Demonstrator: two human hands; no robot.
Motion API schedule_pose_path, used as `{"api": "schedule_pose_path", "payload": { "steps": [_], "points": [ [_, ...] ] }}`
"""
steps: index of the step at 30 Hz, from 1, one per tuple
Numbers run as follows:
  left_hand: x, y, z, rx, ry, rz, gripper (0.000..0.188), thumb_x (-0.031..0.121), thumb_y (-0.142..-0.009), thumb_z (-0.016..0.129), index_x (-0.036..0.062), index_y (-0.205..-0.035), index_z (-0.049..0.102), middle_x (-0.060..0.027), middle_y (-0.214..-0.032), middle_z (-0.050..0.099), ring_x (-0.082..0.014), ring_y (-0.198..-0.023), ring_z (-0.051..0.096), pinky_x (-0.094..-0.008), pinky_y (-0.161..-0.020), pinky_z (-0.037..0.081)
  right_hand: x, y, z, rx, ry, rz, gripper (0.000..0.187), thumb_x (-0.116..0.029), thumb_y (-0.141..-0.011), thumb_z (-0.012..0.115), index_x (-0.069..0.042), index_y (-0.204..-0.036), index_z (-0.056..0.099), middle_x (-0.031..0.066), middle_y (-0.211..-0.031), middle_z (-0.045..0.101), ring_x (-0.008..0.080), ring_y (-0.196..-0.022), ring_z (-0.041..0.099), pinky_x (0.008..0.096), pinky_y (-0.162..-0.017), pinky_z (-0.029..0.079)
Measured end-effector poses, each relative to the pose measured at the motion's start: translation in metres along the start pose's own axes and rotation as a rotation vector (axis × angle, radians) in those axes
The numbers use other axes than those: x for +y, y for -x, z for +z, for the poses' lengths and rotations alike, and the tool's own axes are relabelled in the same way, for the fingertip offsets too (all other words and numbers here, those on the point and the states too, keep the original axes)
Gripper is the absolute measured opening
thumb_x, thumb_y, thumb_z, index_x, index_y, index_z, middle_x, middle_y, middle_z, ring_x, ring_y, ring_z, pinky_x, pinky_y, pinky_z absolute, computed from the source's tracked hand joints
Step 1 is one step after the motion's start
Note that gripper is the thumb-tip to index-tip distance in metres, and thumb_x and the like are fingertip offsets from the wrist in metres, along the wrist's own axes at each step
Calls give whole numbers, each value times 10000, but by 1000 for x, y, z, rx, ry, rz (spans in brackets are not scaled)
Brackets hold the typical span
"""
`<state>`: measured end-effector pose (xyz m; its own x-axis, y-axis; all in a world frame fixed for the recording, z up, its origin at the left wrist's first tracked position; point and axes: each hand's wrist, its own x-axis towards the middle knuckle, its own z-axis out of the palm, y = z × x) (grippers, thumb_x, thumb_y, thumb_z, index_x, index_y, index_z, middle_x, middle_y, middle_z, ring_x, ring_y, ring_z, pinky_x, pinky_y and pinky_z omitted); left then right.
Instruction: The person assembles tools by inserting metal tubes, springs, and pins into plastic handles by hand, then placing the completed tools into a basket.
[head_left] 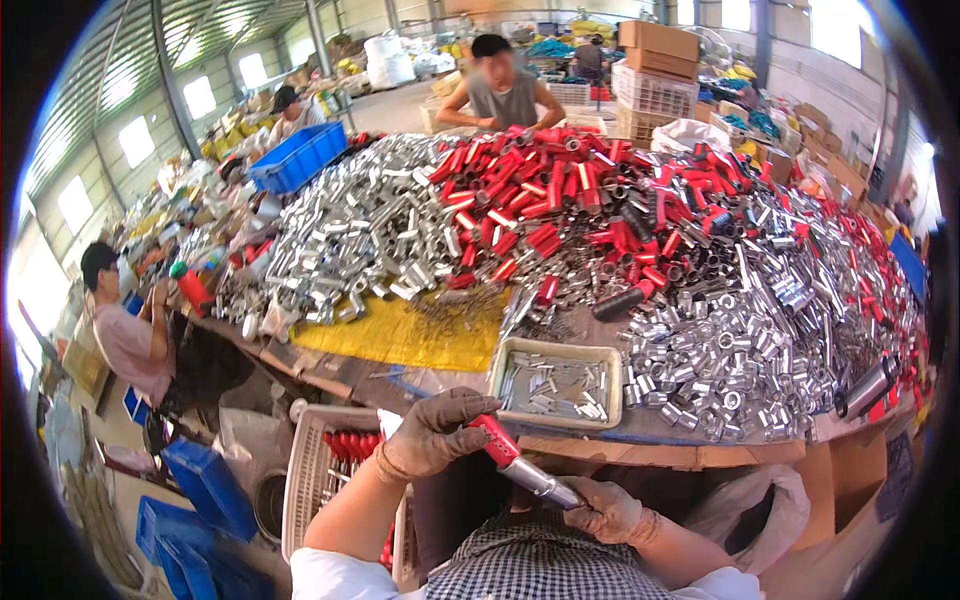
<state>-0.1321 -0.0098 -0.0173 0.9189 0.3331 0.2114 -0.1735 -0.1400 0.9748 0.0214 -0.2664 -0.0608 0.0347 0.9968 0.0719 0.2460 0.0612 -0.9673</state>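
In front of my body I hold a slim tube-shaped piece with a red sleeve and a silver metal end (520, 465), slanting down to the right. My left hand (438, 430), in a grey-brown work glove, grips its red upper end with thumb and fingers. The silver lower end sits in the fingers of my gloved right hand (605, 512). Just beyond my hands, a cream tray (615, 410) on the table edge holds small flat metal pieces (545, 385). Left of my lap, a cream crate (305, 470) contains several red-handled pieces (352, 447).
Heaped on the table are silver tubes (350, 220), red tubes (540, 190) and short metal sleeves (730, 350). A yellow sheet (410, 330) lies before the heap. Blue bins (210, 485) stand at lower left. A person (500, 90) is across the table, another (130, 330) at left.
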Motion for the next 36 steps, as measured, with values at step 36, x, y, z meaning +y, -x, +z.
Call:
{"api": "schedule_pose_path", "payload": {
  "steps": [36],
  "points": [
    [-90,41,23,161,1305,-127,431,328,-927,594,34,-1225,495,-86,-1098,599,-273,-1082,569,-434,-964,444,-5,-135,-8,-436,-397,444,775,-540,-841,617,80,-1273,441,125,-988,597,174,-923,579,291,-801,479]
  ]
}}
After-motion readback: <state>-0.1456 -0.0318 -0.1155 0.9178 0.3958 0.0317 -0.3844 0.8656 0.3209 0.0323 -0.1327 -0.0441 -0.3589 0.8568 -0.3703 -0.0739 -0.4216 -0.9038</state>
